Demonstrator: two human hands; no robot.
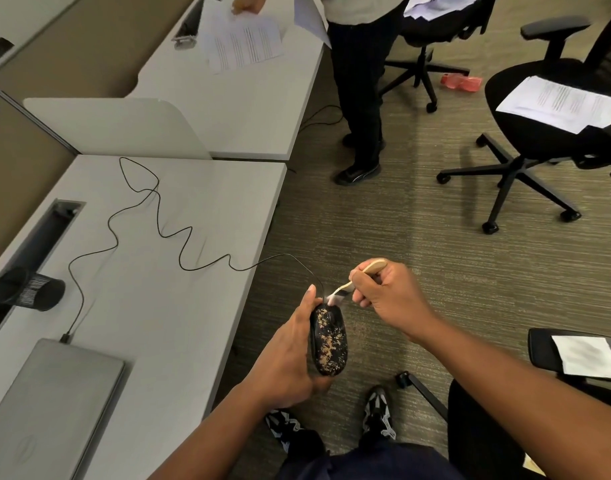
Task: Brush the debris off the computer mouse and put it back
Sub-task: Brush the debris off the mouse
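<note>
— Head view: what's the biggest thing here?
— The white desk (179, 306), with a closed grey laptop (51, 400) on it. The mouse's black cable (151, 216) snakes across to the laptop.
— And the hands?
— Off the desk edge, over the carpet. The left hand (290, 362) is wrapped round the black computer mouse (328, 341), which is speckled with tan debris. The right hand (390, 296) pinches a wooden-handled brush (352, 282), its pale bristles touching the mouse's front end.

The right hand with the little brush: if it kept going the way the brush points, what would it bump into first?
Probably the mouse. The right hand aims the brush down-left, its bristles already at the mouse's front end, near the left hand thumb. Depth is hard to judge from one view.
</note>
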